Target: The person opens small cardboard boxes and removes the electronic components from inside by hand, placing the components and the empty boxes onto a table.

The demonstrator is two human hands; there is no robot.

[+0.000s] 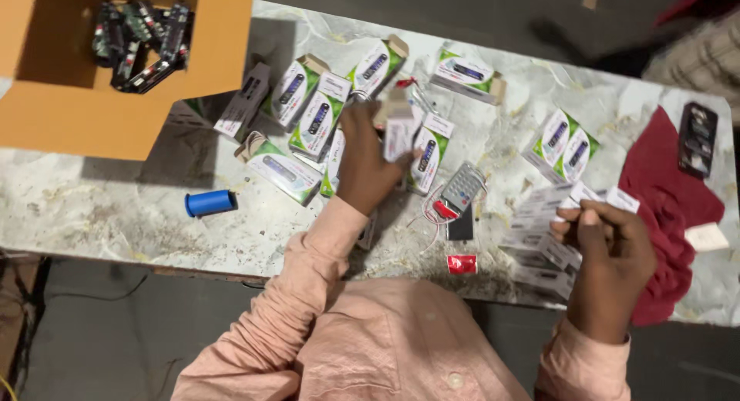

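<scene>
Fingers of left hand [368, 166] hide behind small box [398, 131].

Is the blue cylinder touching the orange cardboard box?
Apart. The head view shows the blue cylinder lying alone on the marble table, with bare tabletop plainly visible between it and the orange cardboard box.

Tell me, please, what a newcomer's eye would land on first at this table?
Probably the scatter of green-and-white boxes across the middle of the marble table, where the left hand lifts one small box. Next, the orange carton of circuit boards at top left, and the red cloth at right beside the right hand.
</scene>
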